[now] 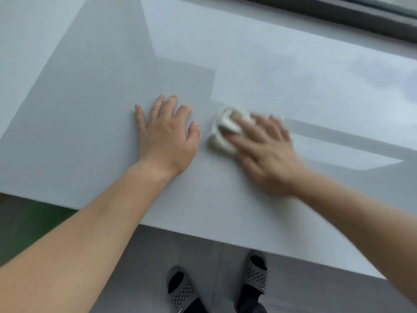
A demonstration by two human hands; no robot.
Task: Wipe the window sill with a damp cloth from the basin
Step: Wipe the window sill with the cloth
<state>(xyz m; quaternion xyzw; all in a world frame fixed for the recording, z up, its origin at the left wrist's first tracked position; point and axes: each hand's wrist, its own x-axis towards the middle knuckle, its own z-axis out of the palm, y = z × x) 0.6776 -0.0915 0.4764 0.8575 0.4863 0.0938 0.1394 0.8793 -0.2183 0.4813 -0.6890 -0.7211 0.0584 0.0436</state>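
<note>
A wide pale grey window sill (pixel 94 123) fills most of the view. A bunched white cloth (pixel 222 132) lies on it near the middle. My right hand (pixel 268 152) presses flat on the cloth with straight fingers and looks blurred by motion. My left hand (pixel 167 134) rests flat on the bare sill just left of the cloth, fingers spread, not touching it. No basin is in view.
A dark window frame (pixel 352 16) runs along the far right edge of the sill. The sill's near edge (pixel 203 236) drops to a grey tiled floor, where my feet in grey slippers (pixel 255 276) stand. Something green (pixel 33 218) lies low at the left.
</note>
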